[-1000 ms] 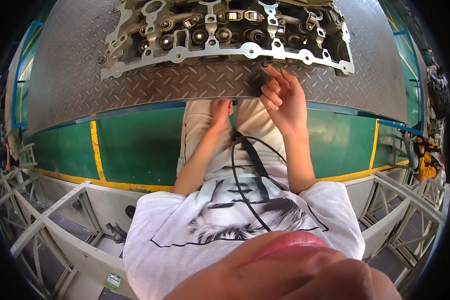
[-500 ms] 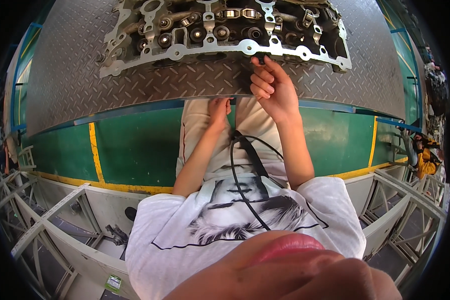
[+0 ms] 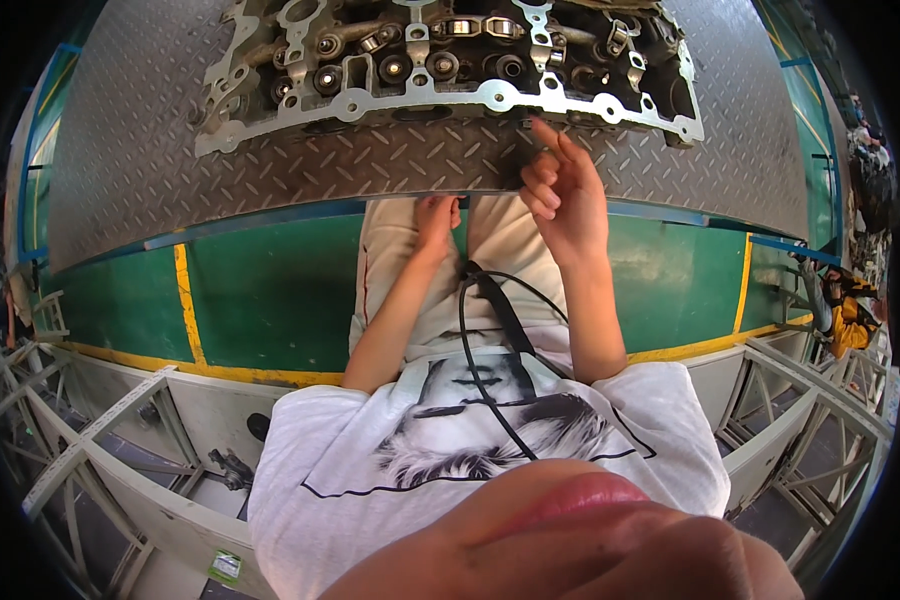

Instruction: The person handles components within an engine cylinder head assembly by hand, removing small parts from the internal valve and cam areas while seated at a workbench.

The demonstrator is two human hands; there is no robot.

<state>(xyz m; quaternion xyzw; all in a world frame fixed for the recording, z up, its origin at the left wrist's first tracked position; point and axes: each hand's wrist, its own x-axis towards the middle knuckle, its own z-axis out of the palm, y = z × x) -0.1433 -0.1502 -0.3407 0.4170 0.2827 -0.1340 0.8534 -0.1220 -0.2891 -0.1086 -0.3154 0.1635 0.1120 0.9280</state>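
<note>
A large grey metal engine cylinder head [image 3: 440,75] lies on a steel tread-plate table [image 3: 130,150]. My right hand [image 3: 562,185] is raised over the table's near edge, index finger stretched out toward the part's near flange, the other fingers curled, holding nothing. My left hand [image 3: 436,218] rests lower down against the table's front edge, fingers bent, with nothing visible in it.
Below the table lies a green floor [image 3: 270,300] with yellow lines [image 3: 184,300]. Grey metal frames [image 3: 90,450] stand at lower left and lower right. A black cable [image 3: 470,340] hangs down my white shirt. A person in yellow [image 3: 850,315] is at the far right.
My right hand has moved up from the table's edge toward the cylinder head, its index finger now extended. My left hand has stayed at the table's edge.
</note>
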